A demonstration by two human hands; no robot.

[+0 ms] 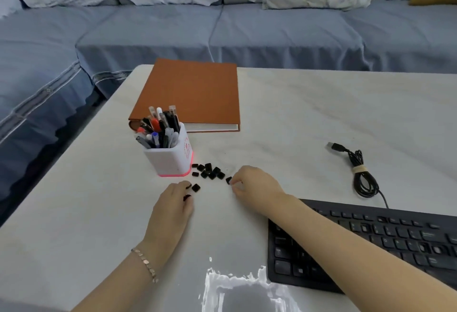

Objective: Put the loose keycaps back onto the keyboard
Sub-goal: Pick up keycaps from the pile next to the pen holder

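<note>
Just beyond left hand [173, 204] and right hand [253, 186], loose keycaps [209, 170]; each pinches one keycap.

No writing can be read for certain. The white pen holder [170, 160], at about nine o'clock from the middle of the view, has a red printed emblem with lines of red characters below it on its right-hand face (all too small and blurred to make out). The black keyboard [371, 242], down at about four o'clock, has pale legends on its keys. They show only as faint smudges, and no letter, number or brand on it can be told with confidence.
</note>
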